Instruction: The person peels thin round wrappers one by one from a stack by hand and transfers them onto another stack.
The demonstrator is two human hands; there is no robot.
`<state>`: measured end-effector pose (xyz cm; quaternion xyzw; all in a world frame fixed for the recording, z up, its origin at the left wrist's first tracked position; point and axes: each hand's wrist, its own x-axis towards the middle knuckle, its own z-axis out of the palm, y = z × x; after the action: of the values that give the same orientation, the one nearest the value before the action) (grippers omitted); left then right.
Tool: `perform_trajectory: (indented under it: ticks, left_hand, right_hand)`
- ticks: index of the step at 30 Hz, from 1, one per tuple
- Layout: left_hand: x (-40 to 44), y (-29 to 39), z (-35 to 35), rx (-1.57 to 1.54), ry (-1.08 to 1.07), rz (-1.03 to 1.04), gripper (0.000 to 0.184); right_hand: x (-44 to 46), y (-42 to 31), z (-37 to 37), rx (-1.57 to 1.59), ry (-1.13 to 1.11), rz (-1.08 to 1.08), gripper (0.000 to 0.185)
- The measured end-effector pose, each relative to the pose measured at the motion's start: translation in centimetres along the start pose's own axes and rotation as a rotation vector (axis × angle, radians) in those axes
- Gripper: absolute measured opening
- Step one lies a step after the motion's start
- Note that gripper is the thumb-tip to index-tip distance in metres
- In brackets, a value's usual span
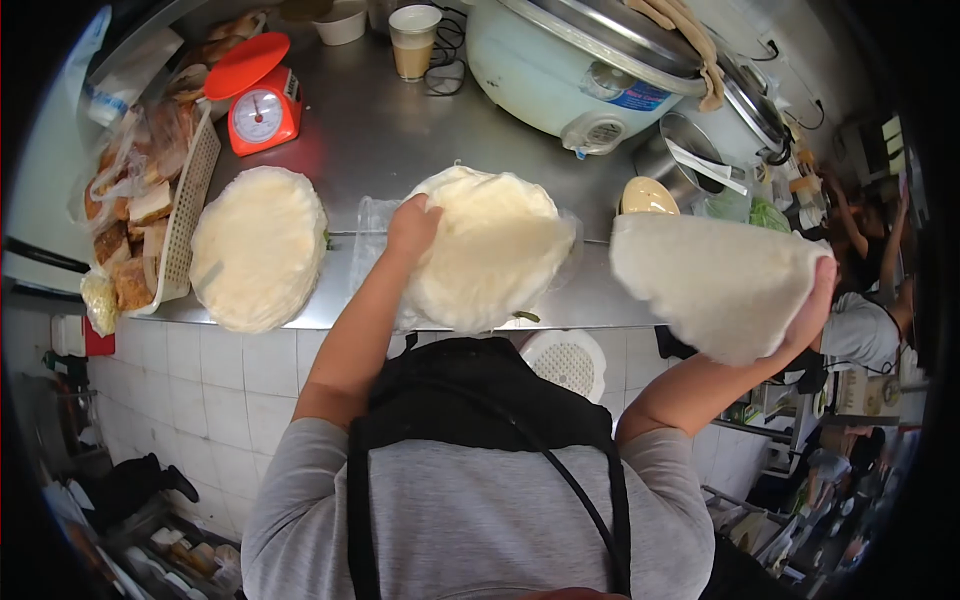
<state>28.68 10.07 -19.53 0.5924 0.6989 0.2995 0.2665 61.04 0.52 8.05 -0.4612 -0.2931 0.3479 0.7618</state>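
In my right hand (815, 305) is a thin, pale round wrapper sheet (705, 275), gripped at its right edge and held out to the right, drooping over the counter's front edge. My left hand (412, 226) is closed at the left rim of a stack of the same wrappers (490, 270), with its fingertips partly hidden. The stack's top is folded or uneven, and clear plastic (372, 240) lies under and around it. To the left lies a second round stack of wrappers (258, 248), reaching the counter's front edge.
Along the steel counter (400, 130) stand a red scale (262, 110), a basket (190, 210) of bread, a cup of drink (413, 45) and a large rice cooker (580, 75). A metal pot (685, 150) and a beige oval thing (648, 196) are at right. Another person (865, 330) is at far right.
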Motion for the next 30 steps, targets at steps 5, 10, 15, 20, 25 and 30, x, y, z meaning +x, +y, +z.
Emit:
perform_trajectory:
  ticks: [5, 10, 15, 20, 25, 30]
  left_hand:
    - [-1.9, 2.3, -0.7, 0.092, 0.217, 0.153, 0.036]
    - [-2.9, 5.4, -1.7, -0.571, -0.089, 0.006, 0.038]
    - [-4.9, 5.2, -4.1, -1.241, -0.363, -0.353, 0.033]
    - [-6.4, -0.6, -2.8, -0.883, -0.269, -0.416, 0.023]
    - [-7.0, -0.9, -3.6, -0.752, -0.35, -0.424, 0.015]
    - [-8.2, -0.2, -4.9, -0.506, -0.561, -0.415, 0.013]
  right_hand:
    - [2.0, 4.5, 4.2, -0.324, -0.272, -0.315, 0.031]
    - [4.9, 8.6, 7.4, -0.066, -0.526, 0.252, 0.025]
    - [3.5, 17.0, 3.5, -0.008, -0.279, 0.565, 0.022]
    - [-1.2, 26.4, -5.1, -0.746, -0.495, 0.561, 0.025]
    - [-2.8, 25.0, -4.2, -1.195, -0.609, -0.277, 0.028]
    - [-5.8, 23.7, -1.1, -0.931, -0.841, -0.183, 0.016]
